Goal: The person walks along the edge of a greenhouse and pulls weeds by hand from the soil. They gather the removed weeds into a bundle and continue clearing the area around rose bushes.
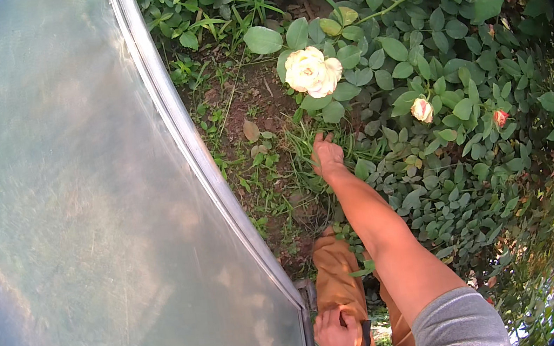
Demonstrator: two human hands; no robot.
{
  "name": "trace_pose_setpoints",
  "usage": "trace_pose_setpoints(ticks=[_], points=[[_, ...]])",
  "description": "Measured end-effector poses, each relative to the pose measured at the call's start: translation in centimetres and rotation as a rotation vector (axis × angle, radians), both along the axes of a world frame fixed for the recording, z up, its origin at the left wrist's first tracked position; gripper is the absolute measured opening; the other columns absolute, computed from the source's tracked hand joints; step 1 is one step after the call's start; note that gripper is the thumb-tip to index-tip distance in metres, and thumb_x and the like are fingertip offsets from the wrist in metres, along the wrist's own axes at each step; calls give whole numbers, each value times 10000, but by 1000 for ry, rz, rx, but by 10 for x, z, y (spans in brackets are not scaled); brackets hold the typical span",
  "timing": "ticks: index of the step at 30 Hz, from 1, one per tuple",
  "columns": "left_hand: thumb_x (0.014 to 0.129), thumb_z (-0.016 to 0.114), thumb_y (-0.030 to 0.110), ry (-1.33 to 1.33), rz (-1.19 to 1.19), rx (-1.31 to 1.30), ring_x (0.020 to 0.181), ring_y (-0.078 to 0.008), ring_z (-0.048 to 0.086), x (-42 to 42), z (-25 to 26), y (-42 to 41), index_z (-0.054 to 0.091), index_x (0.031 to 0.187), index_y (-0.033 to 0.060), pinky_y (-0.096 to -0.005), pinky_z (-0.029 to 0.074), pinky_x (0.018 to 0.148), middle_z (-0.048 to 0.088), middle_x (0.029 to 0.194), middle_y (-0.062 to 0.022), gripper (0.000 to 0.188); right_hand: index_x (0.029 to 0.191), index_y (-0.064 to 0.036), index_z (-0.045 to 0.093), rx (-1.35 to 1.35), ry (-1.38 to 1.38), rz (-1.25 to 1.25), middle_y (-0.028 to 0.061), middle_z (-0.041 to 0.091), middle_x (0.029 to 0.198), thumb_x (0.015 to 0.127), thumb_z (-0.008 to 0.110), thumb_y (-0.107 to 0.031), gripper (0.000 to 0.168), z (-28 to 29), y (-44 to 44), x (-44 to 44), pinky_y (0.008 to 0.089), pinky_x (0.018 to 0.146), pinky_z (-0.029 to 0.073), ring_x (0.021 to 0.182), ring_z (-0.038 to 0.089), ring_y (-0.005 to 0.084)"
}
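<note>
My right hand (328, 154) reaches down into a tuft of long green grass (302, 145) at the foot of a rose bush (432, 66). The fingertips are partly lost among the blades, so I cannot tell whether they grip any. Just above this hand hangs a large cream rose bloom (312, 72). My left hand (336, 337) rests on the knee of my tan trousers (337, 270), its fingers curled and nothing visible in them.
A large translucent panel (89, 199) with a metal frame (200, 154) runs along my left. Small weeds (267, 161) grow from the brown soil (250, 94) between frame and bush. Farther right are a smaller faded rose (422, 110) and a reddish rosebud (501, 117). Leafy stems crowd my right arm.
</note>
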State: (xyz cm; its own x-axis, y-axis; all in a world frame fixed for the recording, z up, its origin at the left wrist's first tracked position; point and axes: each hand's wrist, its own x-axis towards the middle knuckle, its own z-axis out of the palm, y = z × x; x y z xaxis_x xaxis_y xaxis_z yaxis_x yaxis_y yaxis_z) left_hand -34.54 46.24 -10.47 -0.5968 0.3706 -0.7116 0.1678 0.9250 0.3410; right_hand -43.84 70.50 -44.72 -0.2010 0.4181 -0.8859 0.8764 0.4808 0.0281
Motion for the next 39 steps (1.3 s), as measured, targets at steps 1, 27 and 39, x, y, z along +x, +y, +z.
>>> trace_pose_setpoints(ticks=[1,27,39], points=[[747,603,162,-2,-4,-4,817,-300,586,0,0,-1,674,848,88,-413,482,725,641,834,-57,144,1388,13,386,-25,-10,-9,277,440,1370,818,621,-158,640,-8,-3,6,437,687,558,891,663,363],[790,568,184,44,55,-36,880,-339,595,35,12,0,675,847,69,-459,490,791,662,872,-114,167,1048,-110,587,-599,465,788,139,680,834,798,574,-77,253,191,-97,111,391,667,520,777,656,330],[851,594,161,160,529,229,1056,-344,590,87,157,-68,608,1100,53,-407,478,891,615,1144,-146,272,976,-8,634,-463,494,-1196,81,605,860,920,596,-278,278,392,63,191,402,573,438,680,557,215]])
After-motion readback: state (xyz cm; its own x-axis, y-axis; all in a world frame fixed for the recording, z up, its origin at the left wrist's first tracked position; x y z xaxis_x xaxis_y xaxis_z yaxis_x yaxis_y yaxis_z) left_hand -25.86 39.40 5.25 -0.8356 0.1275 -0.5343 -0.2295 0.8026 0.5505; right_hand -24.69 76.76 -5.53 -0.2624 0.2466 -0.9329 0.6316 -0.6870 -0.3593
